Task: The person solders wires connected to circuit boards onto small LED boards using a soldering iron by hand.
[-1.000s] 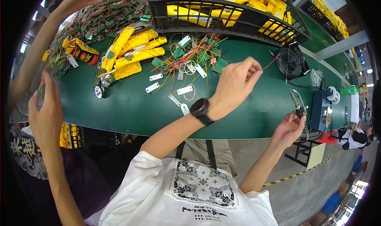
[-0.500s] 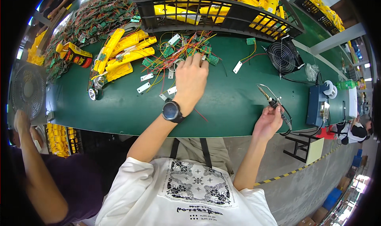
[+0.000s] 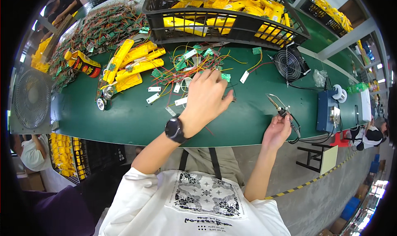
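Observation:
My left hand [image 3: 206,93], with a black watch [image 3: 175,128] on its wrist, reaches palm down over a tangle of small green circuit boards [image 3: 180,66] with red and yellow wires. Its thumb stands well apart from the bent fingers, and nothing shows in its grasp; the fingertips are partly hidden. Several white metal strips [image 3: 153,98] lie by the tangle's near side. Closed around the handle of a soldering iron [image 3: 282,111], my right hand [image 3: 276,132] is held near the table's front edge, the tip pointing up and left.
Yellow plastic housings [image 3: 132,66] and a yellow-black bottle [image 3: 84,64] are at left, before a large heap of boards [image 3: 103,29]. A black crate [image 3: 194,37] stands behind. To the right are a small black fan [image 3: 288,65] and a blue soldering station [image 3: 326,111].
My left hand has shifted slightly right and its thumb has spread from the fingers. My right hand keeps the soldering iron in place. At far left, a co-worker's raised arm has dropped from view.

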The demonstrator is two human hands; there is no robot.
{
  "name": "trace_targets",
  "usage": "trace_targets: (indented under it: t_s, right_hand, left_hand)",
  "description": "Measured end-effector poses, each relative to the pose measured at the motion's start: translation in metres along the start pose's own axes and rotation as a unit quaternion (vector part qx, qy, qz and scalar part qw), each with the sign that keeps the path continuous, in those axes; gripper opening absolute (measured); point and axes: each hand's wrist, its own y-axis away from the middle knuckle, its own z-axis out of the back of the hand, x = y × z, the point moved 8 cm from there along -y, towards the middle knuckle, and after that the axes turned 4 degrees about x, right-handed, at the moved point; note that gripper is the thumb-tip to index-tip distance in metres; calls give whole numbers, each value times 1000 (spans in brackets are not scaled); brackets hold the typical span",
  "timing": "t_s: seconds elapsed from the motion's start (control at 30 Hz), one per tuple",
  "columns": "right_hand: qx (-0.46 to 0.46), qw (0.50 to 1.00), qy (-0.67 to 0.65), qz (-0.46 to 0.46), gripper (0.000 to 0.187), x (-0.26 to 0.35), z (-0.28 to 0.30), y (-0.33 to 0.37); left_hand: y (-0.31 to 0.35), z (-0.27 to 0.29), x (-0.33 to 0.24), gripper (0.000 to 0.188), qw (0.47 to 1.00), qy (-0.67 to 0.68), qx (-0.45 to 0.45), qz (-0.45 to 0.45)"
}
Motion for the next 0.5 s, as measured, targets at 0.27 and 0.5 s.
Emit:
trace_targets:
  t_s: [0.27,0.5]
  right_hand:
    - [-11,999,-36,11,18,2,7,-2]
    - [-18,999,-46,11,18,1,8,-2]
  left_hand:
    - [-78,-127,-2,32,994,-20,72,79]
    - [-79,-114,-14,23,998,52,17,-26]
